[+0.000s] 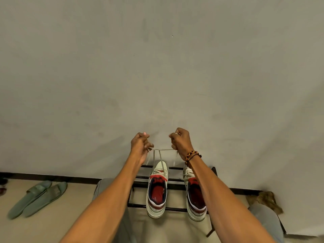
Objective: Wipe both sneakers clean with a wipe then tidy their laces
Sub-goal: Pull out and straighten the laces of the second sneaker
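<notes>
Both my hands are raised in front of the wall, just below frame centre, fingers curled tight. Left hand (140, 146) pinches one end of the laces (158, 156); right hand (180, 142) pinches the other end. The lace ends run up taut from the left sneaker (157, 188) and bend sideways between the fists.

Plain grey wall (157, 58) fills the upper two thirds of frame. Pale floor (78, 199) along the bottom, dark skirting where the two meet. Black metal shoe rack (140, 178) at lower centre, against the wall. Both sneakers sit on it side by side, toes to the wall; right sneaker (196, 199) partly under my forearm. Pair of green slippers (38, 197) on the floor, lower left.

Forearms reach forward and up, wrists bent. Beaded bracelet (192, 155) on the right wrist.
</notes>
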